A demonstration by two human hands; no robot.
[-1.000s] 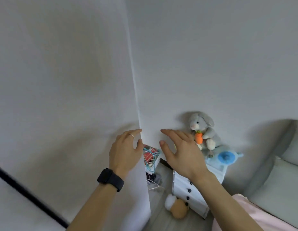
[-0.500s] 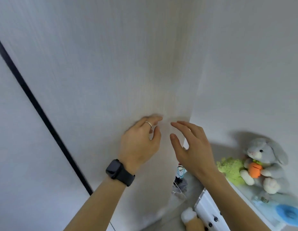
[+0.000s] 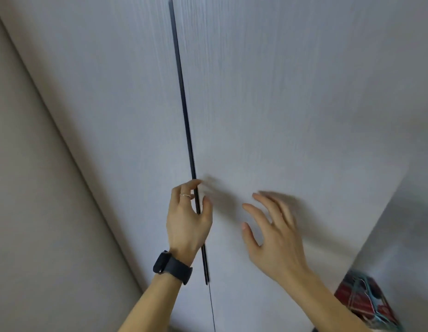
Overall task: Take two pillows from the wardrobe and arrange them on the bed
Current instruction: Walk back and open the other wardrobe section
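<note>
The handle strip [image 3: 184, 106] of the closed wardrobe [image 3: 280, 104] is gripped by the left hand [image 3: 188, 226]; at three o'clock the right hand [image 3: 277, 240] is spread, empty. The pillows, unseen, are presumed inside: soft, light, best grasped by edges.

My left hand [image 3: 188, 224] sits over the handle strip [image 3: 184, 111] on the wardrobe [image 3: 280, 92]. My right hand [image 3: 272, 236] is just right of it, and a basket [image 3: 366, 300] is near right.

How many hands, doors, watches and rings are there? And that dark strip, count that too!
Hands: 2, left hand and right hand
Doors: 2, left door and right door
Strip: 1
Watch: 1
Ring: 1
Total: 7
</note>
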